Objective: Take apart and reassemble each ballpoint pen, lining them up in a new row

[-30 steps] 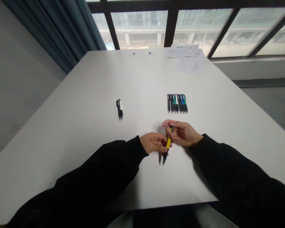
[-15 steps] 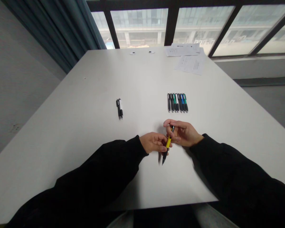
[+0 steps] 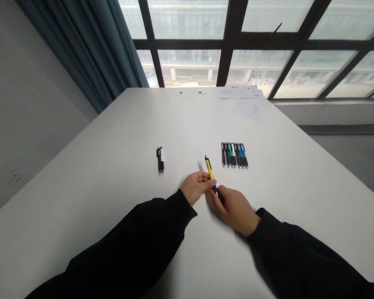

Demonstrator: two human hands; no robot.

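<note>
A yellow pen [image 3: 209,167] with a black grip and black clip is held above the white table, slanting with its clip end away from me and its silver tip toward me. My left hand [image 3: 198,186] is closed on its lower part, thumb across the black grip. Close against the tip is my right hand [image 3: 235,209], its fingers curled in around the pen's lower end and partly hidden. To the right lies a row of several pens [image 3: 234,155] with black, green, white and blue barrels. On the left, a black pen [image 3: 158,161] and a white pen [image 3: 162,160] lie side by side.
Sheets of paper [image 3: 248,109] lie at the far right of the white table [image 3: 137,133]. Two small round fittings [image 3: 180,92] sit along its back edge. Beyond it are a dark-framed window [image 3: 226,45] and a blue curtain [image 3: 112,50].
The yellow pen has been turned end for end, its tip still toward me but its clip end now showing clear. My right hand has moved from its upper end to its tip. The view has tilted up.
</note>
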